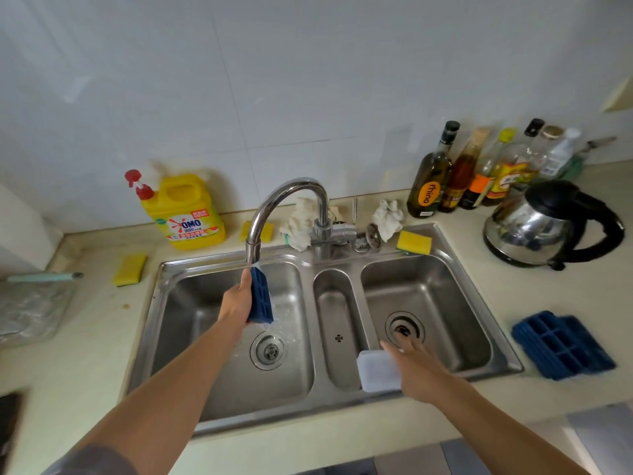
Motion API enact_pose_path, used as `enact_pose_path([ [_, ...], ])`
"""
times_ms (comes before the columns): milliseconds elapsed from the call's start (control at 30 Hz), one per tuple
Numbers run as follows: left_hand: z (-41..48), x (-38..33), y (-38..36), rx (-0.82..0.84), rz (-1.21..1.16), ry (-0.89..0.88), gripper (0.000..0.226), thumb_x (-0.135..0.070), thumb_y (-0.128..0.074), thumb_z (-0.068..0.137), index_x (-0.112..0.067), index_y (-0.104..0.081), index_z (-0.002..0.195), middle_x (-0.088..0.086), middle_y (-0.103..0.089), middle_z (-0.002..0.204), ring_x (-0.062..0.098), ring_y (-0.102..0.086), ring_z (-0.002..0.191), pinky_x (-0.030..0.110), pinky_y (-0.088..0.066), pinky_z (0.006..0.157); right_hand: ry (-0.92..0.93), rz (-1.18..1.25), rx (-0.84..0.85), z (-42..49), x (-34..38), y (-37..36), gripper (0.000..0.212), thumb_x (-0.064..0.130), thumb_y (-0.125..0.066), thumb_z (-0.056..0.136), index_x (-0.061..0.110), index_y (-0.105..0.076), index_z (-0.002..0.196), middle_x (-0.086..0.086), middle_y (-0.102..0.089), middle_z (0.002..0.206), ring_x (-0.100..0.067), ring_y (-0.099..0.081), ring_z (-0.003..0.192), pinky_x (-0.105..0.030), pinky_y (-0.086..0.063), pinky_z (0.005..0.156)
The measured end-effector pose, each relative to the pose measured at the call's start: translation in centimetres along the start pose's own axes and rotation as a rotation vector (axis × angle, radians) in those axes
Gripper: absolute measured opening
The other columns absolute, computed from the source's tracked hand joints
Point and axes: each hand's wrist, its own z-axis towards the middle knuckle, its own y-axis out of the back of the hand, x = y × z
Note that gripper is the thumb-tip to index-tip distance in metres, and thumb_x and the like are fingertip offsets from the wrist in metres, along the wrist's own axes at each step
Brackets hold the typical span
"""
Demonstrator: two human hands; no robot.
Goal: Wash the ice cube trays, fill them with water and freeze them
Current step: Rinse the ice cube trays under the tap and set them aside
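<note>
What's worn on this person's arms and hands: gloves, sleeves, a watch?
No gloves on the left hand or right hand; no watch or rings visible. The arms are uncovered, except for a grey sleeve at the left upper arm.

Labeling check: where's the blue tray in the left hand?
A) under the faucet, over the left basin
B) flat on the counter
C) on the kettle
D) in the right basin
A: the left hand grips the blue tray on edge beneath the faucet spout, over the left basin.
</note>
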Motion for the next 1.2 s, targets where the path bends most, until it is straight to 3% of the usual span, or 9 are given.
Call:
enact_pose_path([
  [133, 1.3, -0.1, -0.1, 0.024, -0.037, 0.043, 0.053, -0.066, -0.046, 0.096, -0.017, -0.058, 0.112, 0.004, -0.067, 0.093, 0.026, -0.068, 0.085, 0.041, -0.059, 0.079, 0.001, 0.078, -0.061, 1.1, 1.3, 2.1, 0.087, 0.008, -0.061, 0.091, 0.025, -0.013, 0.162, -0.006, -0.013, 0.169, -0.031, -0.017, 0.153, -0.045, -0.028, 0.121],
  [333, 2.7, -0.4, 0.3, 0.120, -0.089, 0.151, 0.050, -0.064, -0.044, 0.098, -0.018, -0.058, 0.112, 0.009, -0.068, 0.105, 0.029, -0.068, 0.095, 0.049, -0.058, 0.090, 0.070, 0.265, -0.128, 4.3, 6.3, 5.8, 0.077, 0.028, -0.063, 0.097, 0.022, -0.019, 0.161, -0.003, -0.029, 0.162, -0.026, -0.032, 0.146, -0.040, -0.035, 0.116],
  [467, 3.9, -0.4, 1.2, 0.192, -0.107, 0.174, 0.049, -0.065, -0.041, 0.099, -0.021, -0.058, 0.111, 0.009, -0.068, 0.108, 0.030, -0.067, 0.098, 0.050, -0.059, 0.089, 0.124, 0.369, -0.154, 7.1, 11.6, 8.4, 0.073, 0.035, -0.060, 0.098, 0.020, -0.024, 0.160, -0.006, -0.034, 0.161, -0.024, -0.038, 0.145, -0.038, -0.035, 0.116],
  [633, 5.2, -0.5, 1.8, 0.274, -0.205, 0.188, 0.048, -0.061, -0.041, 0.100, -0.021, -0.062, 0.115, 0.008, -0.070, 0.112, 0.028, -0.068, 0.101, 0.039, -0.058, 0.071, 0.194, 0.553, -0.150, 9.6, 17.1, 10.1, 0.059, 0.038, -0.059, 0.098, 0.018, -0.040, 0.151, -0.003, -0.053, 0.147, -0.018, -0.053, 0.130, -0.041, -0.040, 0.112],
  [767, 5.9, -1.1, 0.9, 0.351, -0.261, 0.123, 0.046, -0.048, -0.036, 0.105, -0.018, -0.067, 0.121, 0.009, -0.075, 0.110, 0.029, -0.070, 0.106, 0.041, -0.056, 0.084, 0.107, 0.818, -0.038, 11.2, 18.8, 10.7, 0.057, 0.043, -0.060, 0.098, 0.018, -0.043, 0.147, -0.004, -0.063, 0.134, -0.017, -0.067, 0.112, -0.038, -0.054, 0.098],
  [833, 5.8, -1.1, 0.3, 0.393, -0.309, 0.137, 0.048, -0.042, -0.033, 0.104, -0.014, -0.067, 0.123, 0.014, -0.074, 0.114, 0.034, -0.067, 0.112, 0.048, -0.052, 0.098, 0.060, 0.964, 0.018, 11.8, 18.9, 11.0, 0.043, 0.040, -0.061, 0.099, 0.017, -0.050, 0.134, -0.003, -0.069, 0.116, -0.018, -0.075, 0.094, -0.043, -0.061, 0.091],
  [933, 6.0, -1.2, -0.5, 0.466, -0.334, 0.164, 0.047, -0.032, -0.030, 0.102, -0.010, -0.067, 0.121, 0.026, -0.068, 0.122, 0.039, -0.063, 0.114, 0.055, -0.043, 0.109, 0.018, 1.203, 0.057, 12.7, 18.7, 11.9, 0.026, 0.025, -0.064, 0.100, 0.015, -0.057, 0.123, -0.008, -0.070, 0.113, -0.020, -0.076, 0.091, -0.044, -0.064, 0.082],
  [1133, 7.6, -0.6, 0.2, 0.383, -0.417, 0.203, 0.054, -0.048, -0.032, 0.105, -0.011, -0.070, 0.115, 0.017, -0.075, 0.107, 0.034, -0.068, 0.104, 0.047, -0.055, 0.090, 0.026, 1.144, -0.040, 14.1, 18.9, 12.6, 0.019, 0.016, -0.066, 0.097, 0.017, -0.063, 0.116, -0.007, -0.070, 0.109, -0.024, -0.074, 0.094, -0.044, -0.064, 0.081],
  [1200, 7.8, -0.2, 1.1, 0.381, -0.365, 0.197, 0.038, -0.035, -0.044, 0.102, -0.009, -0.069, 0.112, 0.016, -0.075, 0.103, 0.031, -0.071, 0.095, 0.041, -0.057, 0.078, 0.054, 1.134, -0.053, 14.4, 19.3, 12.9, 0.021, 0.013, -0.065, 0.097, 0.015, -0.064, 0.118, -0.008, -0.069, 0.108, -0.024, -0.073, 0.094, -0.041, -0.064, 0.079],
])
